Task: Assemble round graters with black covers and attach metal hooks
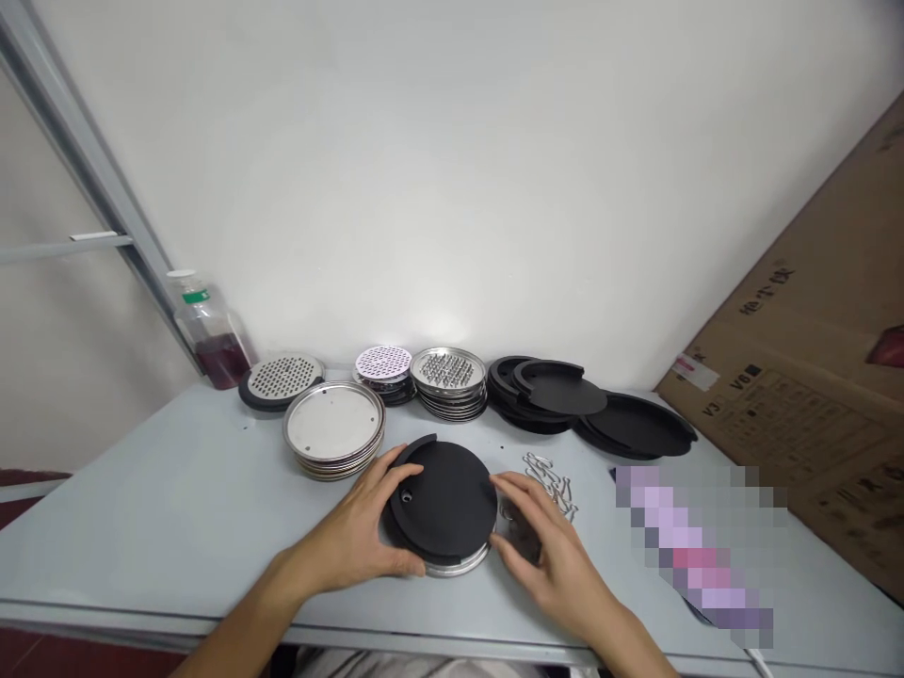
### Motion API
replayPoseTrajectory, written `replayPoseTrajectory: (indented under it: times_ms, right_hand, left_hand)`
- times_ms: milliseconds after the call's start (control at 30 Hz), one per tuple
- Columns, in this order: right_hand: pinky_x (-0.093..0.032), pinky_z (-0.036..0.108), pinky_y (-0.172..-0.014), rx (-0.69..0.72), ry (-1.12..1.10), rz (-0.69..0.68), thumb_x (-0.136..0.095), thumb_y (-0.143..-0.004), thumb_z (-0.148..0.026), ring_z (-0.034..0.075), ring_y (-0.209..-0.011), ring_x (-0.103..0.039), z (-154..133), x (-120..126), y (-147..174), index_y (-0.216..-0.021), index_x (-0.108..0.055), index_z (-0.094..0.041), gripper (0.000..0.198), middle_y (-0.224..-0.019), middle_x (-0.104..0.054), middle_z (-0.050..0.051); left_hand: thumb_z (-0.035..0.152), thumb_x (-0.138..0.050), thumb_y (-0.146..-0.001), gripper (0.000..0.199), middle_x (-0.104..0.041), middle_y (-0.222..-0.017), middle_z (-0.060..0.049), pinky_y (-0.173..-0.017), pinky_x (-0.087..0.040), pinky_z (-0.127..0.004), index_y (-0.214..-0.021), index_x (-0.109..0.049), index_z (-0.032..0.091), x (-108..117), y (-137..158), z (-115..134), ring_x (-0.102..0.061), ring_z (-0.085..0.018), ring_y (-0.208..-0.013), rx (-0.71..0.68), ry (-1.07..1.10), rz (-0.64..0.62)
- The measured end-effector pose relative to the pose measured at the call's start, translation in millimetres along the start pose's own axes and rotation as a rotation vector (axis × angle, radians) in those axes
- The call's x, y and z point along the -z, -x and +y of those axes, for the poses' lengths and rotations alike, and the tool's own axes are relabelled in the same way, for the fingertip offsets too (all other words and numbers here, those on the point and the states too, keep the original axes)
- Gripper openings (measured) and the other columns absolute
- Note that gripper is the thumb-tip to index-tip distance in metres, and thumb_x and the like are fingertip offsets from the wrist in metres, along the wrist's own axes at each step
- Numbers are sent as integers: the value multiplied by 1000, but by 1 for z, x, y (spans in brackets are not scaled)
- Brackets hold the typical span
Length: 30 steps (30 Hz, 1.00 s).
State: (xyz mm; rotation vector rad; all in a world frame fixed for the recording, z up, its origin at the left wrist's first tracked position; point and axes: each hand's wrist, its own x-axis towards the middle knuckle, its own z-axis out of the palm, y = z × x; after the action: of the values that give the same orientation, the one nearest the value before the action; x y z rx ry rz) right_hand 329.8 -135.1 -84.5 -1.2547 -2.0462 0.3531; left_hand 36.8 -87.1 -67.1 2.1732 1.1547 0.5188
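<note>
A round black plastic disc [452, 499] with a partial raised rim and a small hole lies over a round metal plate [459, 567], whose shiny edge shows at the front. My left hand [374, 527] grips the disc's left side, thumb at the front edge and fingers on the rim. On the opposite side, my right hand [547, 541] presses its fingertips and thumb to the right edge. Just behind my right hand lies a loose heap of small wire clips [555, 485]. Left of the disc stands a stack of silvery round plates [335, 424].
Along the wall stand a perforated disc [286, 379], a stack with a pinkish perforated top [382, 363], spiked metal discs [449, 372], and black discs [557, 388]. A bottle of dark red liquid [220, 353] stands left. At right are a blurred-out object [696, 556] and cardboard box [798, 377].
</note>
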Motion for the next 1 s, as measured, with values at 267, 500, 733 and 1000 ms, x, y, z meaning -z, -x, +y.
replayPoseTrajectory:
  times_ms: [267,500,733,1000]
  right_hand:
    - [-30,55,-116,-209,-137,-180,-86,-65,-42,35,-147,-25,-9,-7,-7,-155,7,-32,130,-161,-17,15]
    - [-19,61,-118,-161,-34,-202,-86,-56,-59,39,-150,0,-22,-26,-22,-153,18,-30,145,-163,4,16]
    - [-5,66,-117,-153,39,-239,-86,-54,-61,41,-150,4,-25,-31,-25,-154,17,-28,147,-162,6,18]
    - [-6,66,-117,-84,60,-221,-78,-64,-40,40,-148,-12,-26,-23,-23,-156,7,-27,126,-158,-15,17]
  left_hand:
    - [41,-89,-60,66,-20,-161,-11,-117,-29,-48,-112,-53,25,2,-1,7,-26,-35,-146,9,46,31]
    - [38,-88,-62,71,-15,-163,-8,-117,-28,-54,-121,-50,29,-1,1,3,-21,-36,-148,23,12,30]
    - [40,-86,-64,58,-15,-163,-9,-117,-27,-55,-108,-52,26,-2,0,5,-17,-37,-149,5,-23,44]
    - [46,-85,-66,50,-19,-162,-10,-116,-31,-50,-95,-50,24,0,-1,8,-20,-34,-149,-43,-21,42]
